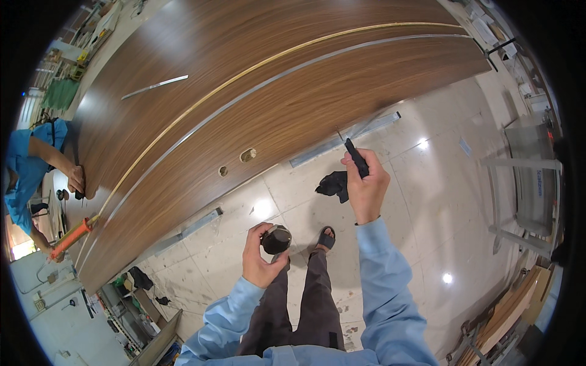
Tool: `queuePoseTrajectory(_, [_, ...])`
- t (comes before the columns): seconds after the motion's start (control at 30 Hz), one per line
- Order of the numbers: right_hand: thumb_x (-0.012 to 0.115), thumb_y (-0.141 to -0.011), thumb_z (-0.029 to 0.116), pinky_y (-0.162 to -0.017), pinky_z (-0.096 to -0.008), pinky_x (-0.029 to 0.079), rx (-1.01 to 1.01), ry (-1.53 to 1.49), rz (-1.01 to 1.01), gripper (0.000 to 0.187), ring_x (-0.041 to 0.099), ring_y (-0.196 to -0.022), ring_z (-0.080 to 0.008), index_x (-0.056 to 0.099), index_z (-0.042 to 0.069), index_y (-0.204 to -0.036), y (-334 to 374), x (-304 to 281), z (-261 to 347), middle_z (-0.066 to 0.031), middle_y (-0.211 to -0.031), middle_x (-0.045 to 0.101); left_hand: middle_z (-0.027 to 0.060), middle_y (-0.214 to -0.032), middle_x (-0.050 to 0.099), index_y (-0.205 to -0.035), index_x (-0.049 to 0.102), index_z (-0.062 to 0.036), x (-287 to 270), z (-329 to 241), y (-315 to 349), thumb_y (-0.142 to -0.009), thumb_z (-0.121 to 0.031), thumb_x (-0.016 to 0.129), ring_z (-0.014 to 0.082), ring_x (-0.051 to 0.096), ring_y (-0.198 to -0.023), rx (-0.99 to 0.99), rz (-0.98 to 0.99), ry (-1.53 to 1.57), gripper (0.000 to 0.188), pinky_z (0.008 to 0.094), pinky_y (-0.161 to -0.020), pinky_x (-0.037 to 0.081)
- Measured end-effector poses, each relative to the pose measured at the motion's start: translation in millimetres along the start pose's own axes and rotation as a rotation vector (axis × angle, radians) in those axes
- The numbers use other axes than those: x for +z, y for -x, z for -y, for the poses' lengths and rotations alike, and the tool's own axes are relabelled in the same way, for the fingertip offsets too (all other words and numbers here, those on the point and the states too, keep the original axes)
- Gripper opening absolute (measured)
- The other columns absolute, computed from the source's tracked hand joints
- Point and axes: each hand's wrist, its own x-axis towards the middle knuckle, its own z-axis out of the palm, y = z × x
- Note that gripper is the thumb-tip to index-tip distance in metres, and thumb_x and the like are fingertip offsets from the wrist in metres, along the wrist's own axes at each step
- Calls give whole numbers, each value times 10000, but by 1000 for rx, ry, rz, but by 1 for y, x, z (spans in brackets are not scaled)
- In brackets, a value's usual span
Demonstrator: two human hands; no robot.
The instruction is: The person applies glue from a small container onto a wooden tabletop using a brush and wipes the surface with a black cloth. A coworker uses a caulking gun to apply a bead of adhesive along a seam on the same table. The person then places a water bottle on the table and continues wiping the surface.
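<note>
My left hand is closed round a small round dark container, which looks like a cup or jar; what is inside is too dark to make out. In my right hand is a slim black-handled tool. Its thin tip points at the near edge of a large brown wood-grain panel, but I cannot tell whether it touches. Something black and cloth-like shows beside that hand, perhaps on the floor. Two cut holes lie near the panel's edge.
A gold line and a silver line run along the panel, with a loose metal strip beyond. At left, a co-worker in blue holds an orange caulking gun. A grey metal frame stands at right, boards below it.
</note>
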Motion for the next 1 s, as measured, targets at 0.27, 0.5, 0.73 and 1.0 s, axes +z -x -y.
queuePoseTrajectory(0.27, [737,-894,40,-683,-309,548,74,-24,105,112,722,-722,-182,714,20,-1001,-11,-8,-6,-135,-815,743,128,-1259,597,-1307,559,-18,1,0,0,-708,9,833,238,635,-1149,6,8,0,659,340,-1008,502])
queuePoseTrajectory(0.5, [702,-995,133,-688,-274,531,45,-42,-10,140,696,-757,-108,740,5,-1034,-20,-14,-10,-59,-815,768,128,-1253,599,-1306,562,-21,2,-1,0,-708,16,829,237,634,-1143,11,11,7,656,340,-1008,501])
queuePoseTrajectory(0.73, [691,-947,76,-701,-310,551,159,-49,-27,137,712,-720,-165,738,-5,-1047,-33,-18,-17,-104,-819,769,134,-1258,601,-1306,562,-20,2,-3,0,-710,15,831,242,636,-1151,4,23,2,655,341,-1011,500])
queuePoseTrajectory(1.0, [703,-979,111,-682,-279,525,30,-21,-132,132,670,-709,-119,736,-10,-1023,-45,-27,-21,-64,-778,747,137,-1262,602,-1306,563,-16,2,-2,0,-714,6,829,248,636,-1157,16,18,17,650,346,-1016,497])
